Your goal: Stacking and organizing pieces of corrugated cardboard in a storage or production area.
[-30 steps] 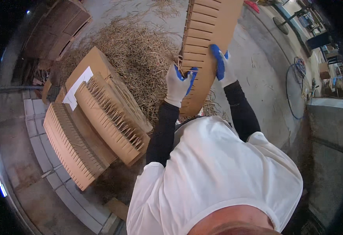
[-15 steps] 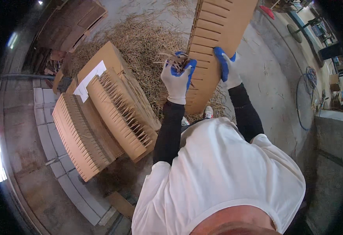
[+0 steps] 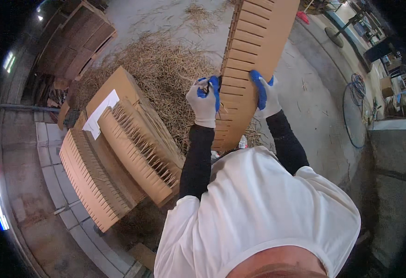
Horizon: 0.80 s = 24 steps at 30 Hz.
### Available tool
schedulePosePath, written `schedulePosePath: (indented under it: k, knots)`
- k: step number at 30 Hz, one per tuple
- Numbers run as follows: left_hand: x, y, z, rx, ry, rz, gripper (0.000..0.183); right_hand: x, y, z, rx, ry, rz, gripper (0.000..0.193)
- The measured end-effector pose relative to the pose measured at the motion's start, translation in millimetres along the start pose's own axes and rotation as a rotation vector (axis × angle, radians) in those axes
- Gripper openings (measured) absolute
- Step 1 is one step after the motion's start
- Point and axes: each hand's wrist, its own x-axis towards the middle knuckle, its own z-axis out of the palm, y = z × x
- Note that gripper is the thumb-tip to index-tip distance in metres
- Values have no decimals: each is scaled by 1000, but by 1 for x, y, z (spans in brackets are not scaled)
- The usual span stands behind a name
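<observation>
A tall stack of brown slotted cardboard [image 3: 247, 60] stands upright before me, a row of cuts running down its left side. My right hand [image 3: 266, 95], in a white glove with blue palm and fingers, grips its right edge. At the slotted left edge my left hand [image 3: 204, 99] is closed, gloved the same way. What lies between its fingers is hidden by the glove. A thin brown strip sticks out of the stack just beside that hand.
Heaps of cardboard strips [image 3: 159, 65] cover the floor ahead. To the left lie more slotted cardboard pieces [image 3: 89, 180] and a cardboard block with strips standing up [image 3: 135, 143], a white paper [image 3: 102, 113] on it. A pallet stack [image 3: 73, 44] stands far left; a blue hose [image 3: 357, 92] hangs right.
The bunch of cardboard strips seen in my left hand is no longer visible, and that hand has come against the slotted edge. My right hand keeps its hold; the view has shifted slightly.
</observation>
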Motion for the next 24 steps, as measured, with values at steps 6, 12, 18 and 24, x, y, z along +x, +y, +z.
schedulePosePath:
  k: [6,12,18,24]
  knots:
    - [-7,-13,16,-523,-56,-632,20,-2,0,-9,103,67,45,41]
    - [-8,-6,8,-1019,-251,-855,21,-4,-14,-4,77,60,91,38]
    - [-22,-35,10,-432,-443,-238,21,4,-5,-9,231,130,97,30]
    - [-23,-20,10,-396,-302,-263,17,-4,-13,-2,67,137,32,29]
